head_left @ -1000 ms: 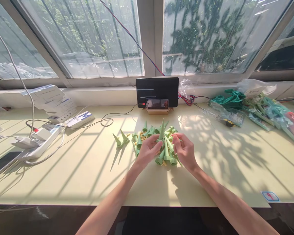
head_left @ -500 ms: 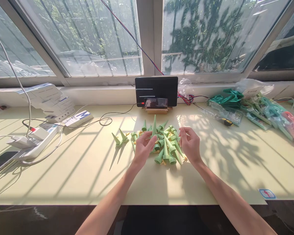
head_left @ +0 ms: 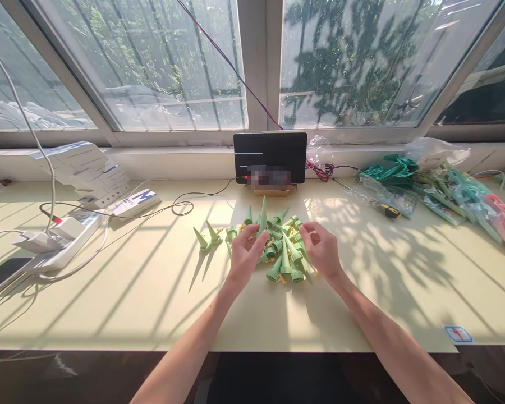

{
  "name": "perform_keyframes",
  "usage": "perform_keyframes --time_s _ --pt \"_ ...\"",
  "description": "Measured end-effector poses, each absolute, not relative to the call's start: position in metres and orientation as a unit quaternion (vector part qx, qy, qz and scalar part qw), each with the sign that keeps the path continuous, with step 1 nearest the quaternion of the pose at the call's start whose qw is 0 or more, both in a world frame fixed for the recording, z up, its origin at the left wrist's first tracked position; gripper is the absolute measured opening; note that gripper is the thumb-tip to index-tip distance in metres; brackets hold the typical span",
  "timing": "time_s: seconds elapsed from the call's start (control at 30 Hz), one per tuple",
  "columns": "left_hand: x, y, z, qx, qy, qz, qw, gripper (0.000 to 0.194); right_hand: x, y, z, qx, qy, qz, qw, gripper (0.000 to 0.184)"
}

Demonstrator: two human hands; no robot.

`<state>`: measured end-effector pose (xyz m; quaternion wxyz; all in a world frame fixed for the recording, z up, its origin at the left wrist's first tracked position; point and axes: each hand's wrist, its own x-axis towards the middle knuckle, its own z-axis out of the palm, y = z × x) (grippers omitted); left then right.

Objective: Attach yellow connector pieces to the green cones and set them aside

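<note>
My left hand (head_left: pixel 244 255) is closed around a green plastic watering spike (head_left: pixel 263 216), its tip pointing up. Under and between both hands lies a heap of similar green watering spikes (head_left: pixel 285 261), with small yellow valve pieces among them. At the heap's right side is my right hand (head_left: pixel 323 249), fingers curled and thumb near the index finger. Whatever it may pinch is too small to make out. Two more spikes (head_left: pixel 212 233) stand upright on the table, left of the heap.
Behind the heap, a dark tablet (head_left: pixel 271 148) leans at the window, a blurred object before it. To the left are a white power strip (head_left: pixel 78 241), cables and white boxes (head_left: pixel 137 203). Bagged green and pink parts (head_left: pixel 467 191) and a black-and-yellow item (head_left: pixel 390 211) lie right.
My left hand has shifted left with the upright spike, away from my right hand. My right hand moved out to the right, then came back slightly toward the heap.
</note>
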<state>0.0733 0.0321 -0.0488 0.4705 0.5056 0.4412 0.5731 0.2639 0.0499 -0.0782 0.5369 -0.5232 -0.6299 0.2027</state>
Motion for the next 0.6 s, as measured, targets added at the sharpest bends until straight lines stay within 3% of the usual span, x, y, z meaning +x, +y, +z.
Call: perform_keyframes --time_s 0.2,0.37,0.6 --pt "0.075 0.029 -0.051 0.527 0.436 0.569 0.457 0.033 0.245 0.048 -0.074 -0.451 -0.790 0.119 0.399 0.017" --pt "0.073 0.031 -0.059 0.525 0.423 0.576 0.463 0.031 0.225 0.052 -0.065 -0.391 -0.871 0.052 0.294 0.029" --pt "0.070 0.032 -0.058 0.503 0.424 0.594 0.463 0.028 0.216 0.062 -0.064 -0.392 -0.895 0.030 0.211 0.031"
